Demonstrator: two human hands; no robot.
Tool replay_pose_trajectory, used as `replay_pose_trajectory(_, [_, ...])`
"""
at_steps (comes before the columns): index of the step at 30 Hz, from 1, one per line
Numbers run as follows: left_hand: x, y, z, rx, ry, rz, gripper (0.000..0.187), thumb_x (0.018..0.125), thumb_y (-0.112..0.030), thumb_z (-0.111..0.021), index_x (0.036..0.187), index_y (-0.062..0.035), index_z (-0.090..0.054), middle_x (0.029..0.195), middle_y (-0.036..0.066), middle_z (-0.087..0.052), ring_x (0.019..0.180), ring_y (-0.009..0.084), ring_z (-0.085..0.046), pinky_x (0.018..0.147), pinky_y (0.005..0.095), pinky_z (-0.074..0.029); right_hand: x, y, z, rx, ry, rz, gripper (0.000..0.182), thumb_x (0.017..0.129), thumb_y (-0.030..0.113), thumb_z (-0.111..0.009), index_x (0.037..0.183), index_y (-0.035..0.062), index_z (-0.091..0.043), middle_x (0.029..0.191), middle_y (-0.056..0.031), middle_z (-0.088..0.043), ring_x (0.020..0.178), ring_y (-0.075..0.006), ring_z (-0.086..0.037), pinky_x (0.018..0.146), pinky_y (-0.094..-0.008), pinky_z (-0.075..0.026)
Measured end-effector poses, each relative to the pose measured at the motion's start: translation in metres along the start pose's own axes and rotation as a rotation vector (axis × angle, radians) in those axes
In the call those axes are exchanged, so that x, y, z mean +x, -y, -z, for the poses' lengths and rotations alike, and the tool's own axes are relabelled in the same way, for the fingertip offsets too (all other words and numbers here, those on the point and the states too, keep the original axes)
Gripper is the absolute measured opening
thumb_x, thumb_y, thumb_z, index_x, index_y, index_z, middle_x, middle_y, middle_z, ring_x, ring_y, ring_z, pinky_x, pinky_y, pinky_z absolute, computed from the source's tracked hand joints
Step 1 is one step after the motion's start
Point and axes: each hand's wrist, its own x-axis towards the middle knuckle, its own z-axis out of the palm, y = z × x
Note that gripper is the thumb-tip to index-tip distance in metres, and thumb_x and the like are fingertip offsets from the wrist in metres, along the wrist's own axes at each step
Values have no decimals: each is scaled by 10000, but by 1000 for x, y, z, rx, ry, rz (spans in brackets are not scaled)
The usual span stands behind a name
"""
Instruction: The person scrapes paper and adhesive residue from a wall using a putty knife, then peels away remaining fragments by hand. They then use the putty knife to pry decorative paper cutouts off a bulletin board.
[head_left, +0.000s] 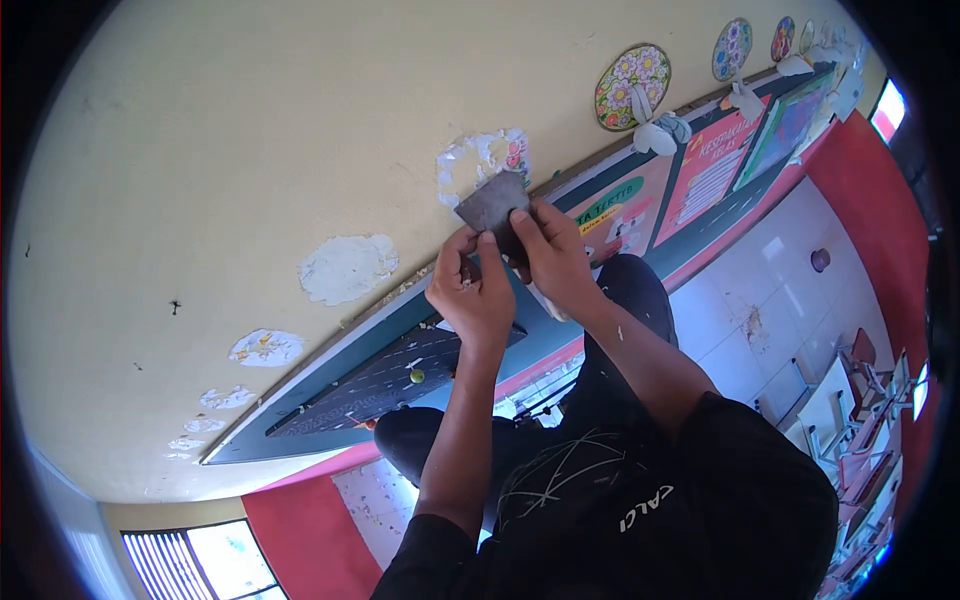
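Both my hands are on a flat grey scraper that is held up close to the yellow wall. My right hand grips its right side, thumb pressed on the face. The fingers of my left hand are closed at its lower left edge, with the thumb against it. Just above the blade is a partly peeled paper decoration, its white backing torn and a strip of flowered print left on the right. Bits of pale debris stick to my left fingers and right forearm.
Bare white scraped patches run down the wall to the left. Whole flowered ovals hang to the right. Below runs a framed board with posters. The tiled floor lies far below, with stacked chairs at the right.
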Motion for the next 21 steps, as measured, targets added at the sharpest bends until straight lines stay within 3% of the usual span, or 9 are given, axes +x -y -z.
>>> replay_pose_trajectory(6, [6,4,3,1,45,12,148,902,-79,-676,986,41,-656,751,24,-658,645,30,-532,566,198,-429,0,-3,-3,-41,-27,69,285,1015,259,-541,838,36,-529,600,-17,-532,452,-68,-488,393,-242,-369])
replay_pose_trajectory(9, [8,6,-2,-18,-27,-56,135,863,-82,-680,946,23,-659,712,56,-671,499,42,-438,461,228,-340,1,-3,-8,14,-39,41,277,1015,265,-541,852,42,-536,624,-12,-545,463,-66,-493,394,-234,-370])
replay_pose_trajectory(12, [9,8,0,-8,11,-51,129,859,-81,-690,949,9,-675,718,58,-676,501,52,-450,465,237,-352,-1,5,-6,14,-10,0,255,1017,273,-538,898,48,-542,669,-12,-565,487,-66,-505,397,-229,-380])
replay_pose_trajectory(15, [5,3,0,-70,141,-24,173,867,-113,-721,988,8,-695,725,31,-653,562,31,-463,509,215,-378,0,0,1,11,-159,298,263,1026,297,-516,950,46,-544,709,-15,-577,508,-68,-516,413,-228,-401])
replay_pose_trajectory(17, [3,-7,-5,-54,194,-84,167,862,-118,-728,985,-5,-708,722,26,-653,551,29,-443,494,222,-357,5,38,12,70,-310,394,288,1033,326,-497,976,47,-545,713,-18,-578,511,-70,-521,432,-227,-414])
replay_pose_trajectory(19, [-3,-7,-8,-45,198,-99,160,844,-107,-742,978,-22,-718,701,16,-654,527,40,-418,476,232,-331,14,65,27,24,-342,388,308,1034,343,-487,973,47,-551,697,-19,-574,505,-68,-520,443,-221,-411])
replay_pose_trajectory(21, [5,-5,-11,56,112,-274,174,826,-91,-747,986,-28,-722,724,36,-662,519,71,-462,474,248,-367,11,64,48,-141,-296,289,305,1033,339,-489,961,48,-550,686,-21,-571,505,-65,-519,442,-219,-407])
